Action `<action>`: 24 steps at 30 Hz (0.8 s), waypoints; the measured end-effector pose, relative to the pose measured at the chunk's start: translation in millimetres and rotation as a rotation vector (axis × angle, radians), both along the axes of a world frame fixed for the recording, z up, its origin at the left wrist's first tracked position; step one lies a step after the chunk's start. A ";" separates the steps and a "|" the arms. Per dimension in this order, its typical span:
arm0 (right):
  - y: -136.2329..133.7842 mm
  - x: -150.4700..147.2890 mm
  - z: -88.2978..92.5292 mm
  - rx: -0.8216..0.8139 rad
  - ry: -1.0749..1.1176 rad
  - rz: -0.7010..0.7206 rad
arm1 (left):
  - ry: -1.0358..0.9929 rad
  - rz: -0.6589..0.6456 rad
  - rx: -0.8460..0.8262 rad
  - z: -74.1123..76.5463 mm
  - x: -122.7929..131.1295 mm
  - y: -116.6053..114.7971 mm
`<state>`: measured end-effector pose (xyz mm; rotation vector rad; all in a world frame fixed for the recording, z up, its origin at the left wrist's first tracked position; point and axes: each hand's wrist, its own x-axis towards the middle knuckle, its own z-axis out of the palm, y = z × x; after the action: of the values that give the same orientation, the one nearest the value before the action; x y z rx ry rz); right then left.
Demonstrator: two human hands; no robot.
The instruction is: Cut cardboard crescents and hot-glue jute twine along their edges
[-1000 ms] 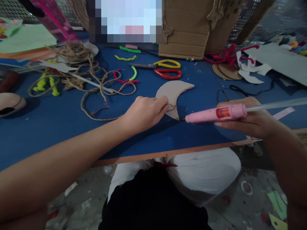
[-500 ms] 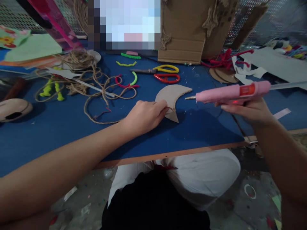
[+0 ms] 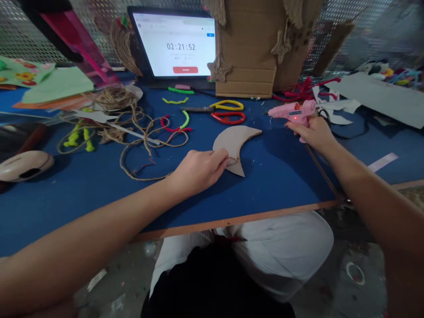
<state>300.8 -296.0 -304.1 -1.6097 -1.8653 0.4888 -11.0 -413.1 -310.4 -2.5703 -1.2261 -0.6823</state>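
Observation:
My left hand (image 3: 202, 170) is closed in a pinch on the end of a brown twine (image 3: 144, 178), pressing it onto a crescent-shaped cardboard piece (image 3: 236, 138) near its inner edge. The twine trails leftward from under the hand to a loose tangle. Farther right, my right hand (image 3: 318, 132) grips a pink hot glue gun (image 3: 293, 111) by its handle, with the nozzle pointing left and a small red light lit. A clear glue stick (image 3: 331, 105) juts from its rear. The glue gun is apart from the crescent.
Scissors (image 3: 228, 117) with yellow and red handles lie behind the crescent. A lit tablet (image 3: 179, 44) and a cardboard box (image 3: 247, 84) stand at the back. A mouse (image 3: 26, 165) sits at left, red pipe cleaners (image 3: 303, 90) at back right. The table's front edge (image 3: 228, 223) runs before my lap.
My right hand has carried the glue gun back and away from the crescent, toward the rear right of the table. My left hand stays on the crescent. The view has tilted up slightly.

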 end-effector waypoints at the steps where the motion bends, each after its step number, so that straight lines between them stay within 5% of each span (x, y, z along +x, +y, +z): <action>1: -0.5 1.8 0.1 0.000 -0.021 -0.002 | -0.004 -0.002 0.010 -0.2 0.0 0.2; 4: -6.9 9.0 1.1 0.125 -0.035 -0.019 | -0.008 -0.010 0.037 -0.6 -0.2 0.3; 8: -28.9 13.3 6.5 0.634 -0.009 -0.138 | 0.006 -0.010 0.051 -0.4 -0.9 -0.1; 11: -52.3 -1.1 18.2 0.889 -0.099 -0.032 | 0.010 -0.016 0.043 -0.4 -1.7 -0.5; 13: -63.4 -21.0 27.6 0.842 -0.255 0.226 | 0.022 -0.023 0.043 -0.5 -2.0 -0.8; 16: -61.9 -58.3 34.8 0.549 -0.476 0.733 | 0.043 -0.031 0.077 0.2 -1.5 -1.6; 20: -32.0 -97.6 25.2 0.427 -0.403 0.959 | 0.063 -0.071 0.096 4.4 0.0 -3.7; 24: -7.2 -111.2 12.7 0.372 -0.367 0.993 | 0.093 -0.121 0.086 7.5 -0.7 -5.0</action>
<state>189.6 -303.2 -291.4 -0.4597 -2.7758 0.2048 -11.7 -418.2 -302.9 -2.5893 -0.9976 -0.6163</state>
